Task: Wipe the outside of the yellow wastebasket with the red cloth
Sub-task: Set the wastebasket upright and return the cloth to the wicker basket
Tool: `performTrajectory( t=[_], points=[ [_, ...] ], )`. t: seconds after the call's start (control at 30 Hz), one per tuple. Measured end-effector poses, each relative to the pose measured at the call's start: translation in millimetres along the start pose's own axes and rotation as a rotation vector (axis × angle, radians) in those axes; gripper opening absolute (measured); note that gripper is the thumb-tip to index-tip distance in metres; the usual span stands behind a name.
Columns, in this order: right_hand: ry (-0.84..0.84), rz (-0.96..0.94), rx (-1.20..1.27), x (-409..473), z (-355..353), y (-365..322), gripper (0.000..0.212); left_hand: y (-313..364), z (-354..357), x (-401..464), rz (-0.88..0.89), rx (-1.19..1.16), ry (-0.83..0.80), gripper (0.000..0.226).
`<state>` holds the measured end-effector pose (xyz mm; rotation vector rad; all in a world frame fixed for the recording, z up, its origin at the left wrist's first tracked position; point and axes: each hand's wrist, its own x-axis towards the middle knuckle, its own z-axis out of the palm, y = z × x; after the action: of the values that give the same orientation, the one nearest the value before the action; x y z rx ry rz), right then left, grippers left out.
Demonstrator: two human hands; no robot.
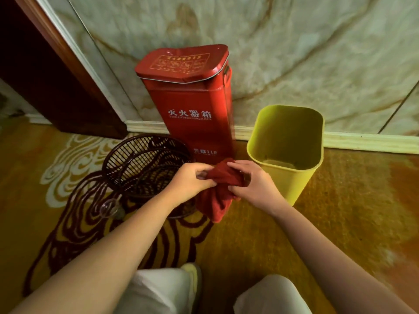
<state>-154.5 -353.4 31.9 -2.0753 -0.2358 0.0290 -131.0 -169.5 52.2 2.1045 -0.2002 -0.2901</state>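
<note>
1. The red cloth (218,189) hangs bunched between your two hands, above the patterned carpet (340,211) and just left of the yellow wastebasket (292,175). It looks soft and limp, so it will likely fold and slip unless you wad it into a pad in one palm.
2. Your left hand (190,182) has its fingers closed, pinching the cloth's upper left edge; your right hand (251,184) also has its fingers curled onto the cloth, gripping the upper right part. The tail dangles free below both.
3. The wastebasket stands upright and open-topped near the baseboard (362,141). It looks like thin plastic, light and smooth, so it will probably slide or tip under a firm wipe. Steady it by the rim, preferably the near edge, with one hand while the other wipes.
4. The red fire extinguisher box (190,105) stands just beside the wastebasket's left wall, so that side is cramped. The dark wicker basket (145,164) lies further left.
5. Open carpet lies to the right and in front; draw the wastebasket that way to reach all its sides.
</note>
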Motion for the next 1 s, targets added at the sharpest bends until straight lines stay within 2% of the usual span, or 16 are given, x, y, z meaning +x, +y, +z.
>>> performTrajectory(
  t=[0.3, 0.43, 0.57, 0.67, 0.87, 1.0],
  points=[
    [-0.134, -0.244, -0.194, 73, 22, -43, 0.045, -10, -82, 5, -0.001, 0.158, 0.055, 0.034],
    [-0.104, -0.353, -0.310, 123, 36, -62, 0.041, -15, -128, 37, 0.075, 0.304, 0.118, 0.039],
    [-0.112, -0.396, -0.435, 165, 55, -64, 0.047, -36, -155, 70, 0.077, 0.399, 0.170, 0.039],
    [-0.144, -0.378, -0.498, 180, 70, -48, 0.047, -64, -153, 87, 0.036, 0.326, 0.152, 0.039],
    [-0.221, -0.195, -0.446, 184, 103, 1, 0.041, -124, -126, 105, -0.117, 0.163, 0.071, 0.034],
    [-0.293, -0.088, -0.428, 182, 118, 30, 0.049, -152, -108, 106, -0.180, 0.100, 0.016, 0.032]
  ],
)
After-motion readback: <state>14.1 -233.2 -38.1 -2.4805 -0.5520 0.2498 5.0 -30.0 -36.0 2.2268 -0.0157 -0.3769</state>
